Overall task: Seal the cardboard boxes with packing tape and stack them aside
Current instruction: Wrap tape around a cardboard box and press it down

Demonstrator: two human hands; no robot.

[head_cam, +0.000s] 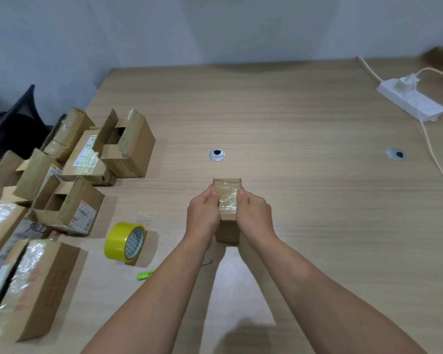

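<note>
A small cardboard box (227, 198) stands on the wooden table (304, 175) in front of me, its top covered with shiny clear tape. My left hand (203, 213) grips its left side and my right hand (253, 212) grips its right side, with both thumbs pressed on the taped top. A yellow roll of packing tape (124, 242) stands on edge to the left of my left forearm. Several other cardboard boxes (69, 172) crowd the table's left side; some have open flaps, and others are taped.
A green cutter (145, 275) lies beside my left forearm, just below the tape roll. Two round cable grommets (217, 155) sit in the tabletop. A white power strip (411, 99) with a plugged cable lies at the far right. A dark chair (13, 123) stands at the left.
</note>
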